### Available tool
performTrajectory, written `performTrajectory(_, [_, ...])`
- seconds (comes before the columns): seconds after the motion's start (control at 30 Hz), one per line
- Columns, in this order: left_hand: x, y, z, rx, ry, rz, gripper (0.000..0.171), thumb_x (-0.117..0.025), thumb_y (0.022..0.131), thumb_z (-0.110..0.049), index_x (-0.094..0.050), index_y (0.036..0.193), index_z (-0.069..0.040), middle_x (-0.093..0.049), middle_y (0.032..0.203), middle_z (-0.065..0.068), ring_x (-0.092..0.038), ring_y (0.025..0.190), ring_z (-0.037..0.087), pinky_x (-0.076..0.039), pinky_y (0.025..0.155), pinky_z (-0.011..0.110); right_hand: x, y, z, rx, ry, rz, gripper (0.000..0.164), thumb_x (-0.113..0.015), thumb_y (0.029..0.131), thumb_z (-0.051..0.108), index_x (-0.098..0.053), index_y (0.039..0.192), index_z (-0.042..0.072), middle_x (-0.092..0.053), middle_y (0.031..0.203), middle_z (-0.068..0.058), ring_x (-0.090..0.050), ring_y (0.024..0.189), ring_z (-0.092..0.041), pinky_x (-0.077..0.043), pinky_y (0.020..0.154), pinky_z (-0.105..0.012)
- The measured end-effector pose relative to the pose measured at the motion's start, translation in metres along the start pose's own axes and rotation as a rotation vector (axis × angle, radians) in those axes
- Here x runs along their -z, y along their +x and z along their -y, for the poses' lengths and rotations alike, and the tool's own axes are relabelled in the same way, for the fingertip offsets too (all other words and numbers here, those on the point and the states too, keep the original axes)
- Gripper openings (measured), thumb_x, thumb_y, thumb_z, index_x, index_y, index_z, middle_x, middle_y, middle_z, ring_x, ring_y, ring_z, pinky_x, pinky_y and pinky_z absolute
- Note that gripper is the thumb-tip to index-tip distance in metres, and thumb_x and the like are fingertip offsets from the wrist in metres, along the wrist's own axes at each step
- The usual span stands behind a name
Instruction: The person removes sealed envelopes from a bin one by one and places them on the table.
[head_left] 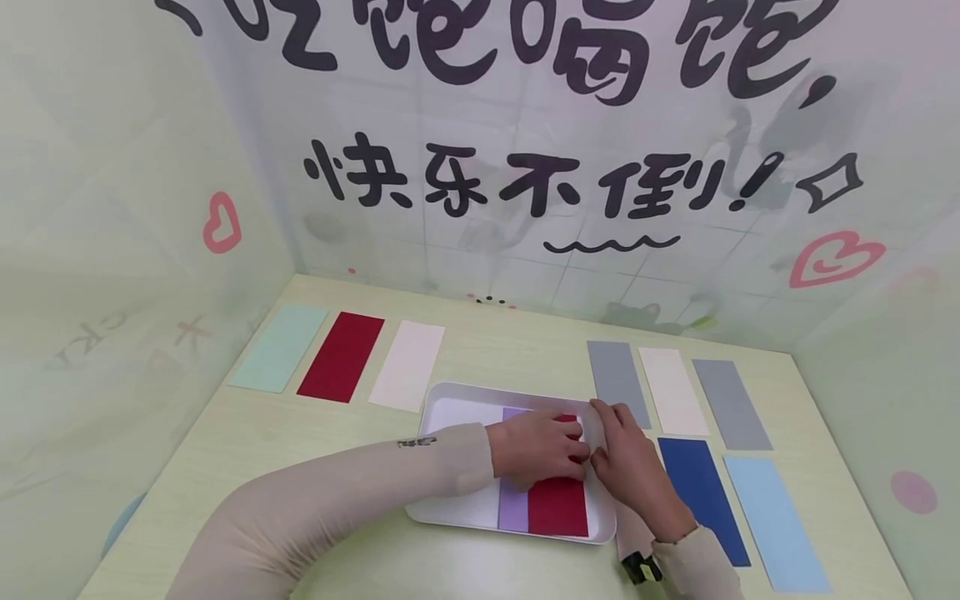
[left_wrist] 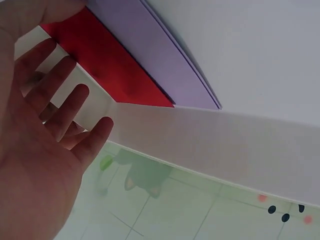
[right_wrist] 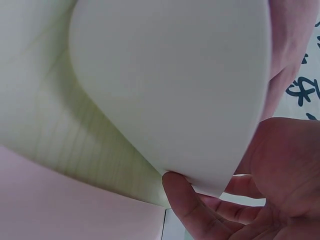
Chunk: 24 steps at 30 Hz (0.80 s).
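A white tray (head_left: 457, 507) lies on the table, with a purple card (head_left: 513, 512) and a red card (head_left: 558, 508) side by side in its right part. Whether the two overlap I cannot tell. My left hand (head_left: 538, 448) reaches over both cards; in the left wrist view its thumb is by the red card (left_wrist: 112, 70) and its fingers (left_wrist: 72, 110) are spread loosely along the tray wall. My right hand (head_left: 633, 467) grips the tray's right rim. In the right wrist view a fingertip (right_wrist: 180, 192) presses the outer wall while other fingers are behind it.
Mint (head_left: 281, 348), dark red (head_left: 341, 357) and pale pink (head_left: 408, 365) cards lie at the left. To the right are grey (head_left: 618, 379), pale pink (head_left: 673, 390), dark blue (head_left: 705, 500) and light blue (head_left: 776, 523) cards. A printed curtain (head_left: 487, 275) stands behind the table.
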<state>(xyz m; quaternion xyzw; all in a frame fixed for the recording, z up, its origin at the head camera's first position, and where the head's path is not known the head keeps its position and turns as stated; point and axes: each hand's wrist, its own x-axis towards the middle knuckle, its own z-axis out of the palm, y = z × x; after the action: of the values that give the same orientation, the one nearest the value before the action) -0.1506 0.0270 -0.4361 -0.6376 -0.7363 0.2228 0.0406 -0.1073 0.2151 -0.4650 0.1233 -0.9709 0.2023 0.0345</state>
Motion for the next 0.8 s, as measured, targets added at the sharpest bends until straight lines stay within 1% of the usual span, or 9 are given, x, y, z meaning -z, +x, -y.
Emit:
performTrajectory(0.13, [0.0008,-0.0001,0.0008,-0.027,-0.038,0.020,0.074,-0.081,0.073,-0.051,-0.048,0.139,-0.041,-0.048,0.137,-0.015,-0.043,0.123,0.007,-0.036,0.102,0.027,-0.0002,0.0004,-0.0002,-0.011,-0.006,0.005,0.065,-0.071,0.081,0.001,-0.046,0.141,-0.001,-0.051,0.120,-0.017,-0.062,0.085,-0.025,-0.057,0.066,-0.037])
performTrajectory(0.23, [0.0011,-0.0003,0.0014,-0.052,-0.066,0.026,0.079,-0.083,0.072,-0.048,-0.046,0.142,-0.040,-0.046,0.140,-0.015,-0.041,0.128,0.006,-0.035,0.104,0.025,-0.0003,0.0004,-0.0003,-0.015,-0.005,0.008,0.066,-0.072,0.080,0.001,-0.046,0.141,0.000,-0.051,0.120,-0.017,-0.063,0.087,-0.027,-0.058,0.067,-0.038])
performTrajectory(0.3, [0.0011,-0.0004,0.0016,-0.067,-0.070,0.022,0.079,-0.083,0.074,-0.047,-0.045,0.143,-0.040,-0.046,0.141,-0.014,-0.040,0.130,0.006,-0.035,0.105,0.025,-0.0002,0.0004,-0.0005,-0.017,-0.004,0.009,0.066,-0.072,0.080,0.001,-0.046,0.141,0.000,-0.051,0.120,-0.017,-0.063,0.088,-0.027,-0.058,0.068,-0.039])
performTrajectory(0.53, [0.0023,-0.0033,0.0017,-0.091,-0.042,0.003,0.073,-0.082,0.076,-0.046,-0.047,0.140,-0.039,-0.048,0.138,-0.012,-0.042,0.128,0.007,-0.034,0.104,0.023,0.0012,0.0006,0.0011,-0.023,-0.001,0.015,0.066,-0.071,0.081,0.001,-0.045,0.142,0.000,-0.051,0.122,-0.018,-0.063,0.089,-0.028,-0.058,0.069,-0.039])
performTrajectory(0.8, [0.0014,-0.0051,0.0022,-0.101,0.016,0.026,0.076,-0.083,0.073,-0.049,-0.046,0.139,-0.039,-0.046,0.140,-0.011,-0.042,0.126,0.009,-0.038,0.101,0.025,0.0002,-0.0005,0.0015,-0.011,0.000,0.002,0.064,-0.071,0.082,0.000,-0.046,0.141,-0.001,-0.052,0.120,-0.018,-0.063,0.089,-0.029,-0.058,0.068,-0.039])
